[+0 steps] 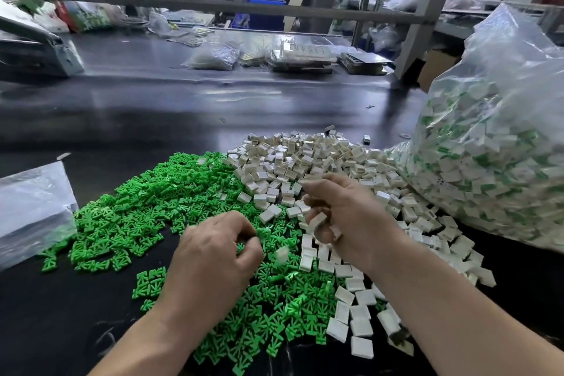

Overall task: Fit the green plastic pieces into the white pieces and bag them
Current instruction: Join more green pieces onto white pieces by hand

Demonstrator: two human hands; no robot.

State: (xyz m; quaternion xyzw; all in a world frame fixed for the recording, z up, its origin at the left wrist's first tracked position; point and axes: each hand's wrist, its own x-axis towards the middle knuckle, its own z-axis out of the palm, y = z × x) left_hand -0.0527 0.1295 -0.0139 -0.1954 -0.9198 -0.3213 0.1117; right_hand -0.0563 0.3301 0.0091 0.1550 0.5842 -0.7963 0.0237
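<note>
Left hand [213, 253] perhaps pinches green pieces [152, 192]; right hand [345, 210] grips white pieces [305, 159]; bag [494, 146] rightward.

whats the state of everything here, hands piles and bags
left hand, fingers curled, pinching a green piece
right hand, fingers curled round white pieces
green pile, loose, unfitted, spread out
white pile, loose, unfitted, touching the green pile's edge
big clear bag, bulging with fitted white-and-green pieces
flat clear bags, lying flat at the left, look empty
</note>
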